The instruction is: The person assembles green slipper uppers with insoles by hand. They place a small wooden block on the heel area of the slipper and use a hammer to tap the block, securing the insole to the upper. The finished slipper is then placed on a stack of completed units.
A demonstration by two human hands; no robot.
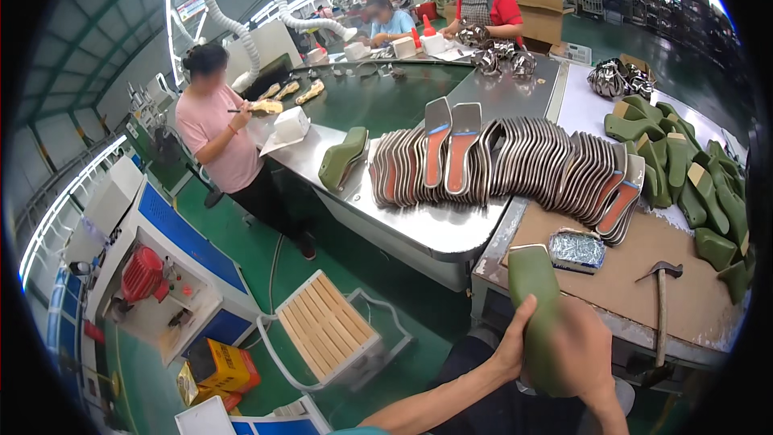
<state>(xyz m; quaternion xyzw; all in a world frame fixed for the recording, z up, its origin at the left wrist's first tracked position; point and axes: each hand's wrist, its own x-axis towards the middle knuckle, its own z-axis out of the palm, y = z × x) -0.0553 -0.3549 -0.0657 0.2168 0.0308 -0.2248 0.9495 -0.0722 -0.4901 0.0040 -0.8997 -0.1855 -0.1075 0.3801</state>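
Observation:
Both of my hands hold one olive-green wedge sole [534, 290] upright at the near edge of a brown-topped workbench [636, 282]. My left hand [515, 348] grips its left side with the thumb raised. My right hand [586, 346] wraps its right side and lower part, hiding the sole's bottom end. Just beyond the sole sits a small foil tray of shiny tacks [576, 250]. A hammer [661, 306] lies to the right on the bench.
A long row of grey insoles [499, 161] stands on edge across a steel table, with a pile of green wedge soles [692, 169] at right. A person in pink [217, 133] works at left, two others far back. A slatted wooden platform [326, 326] is on the floor.

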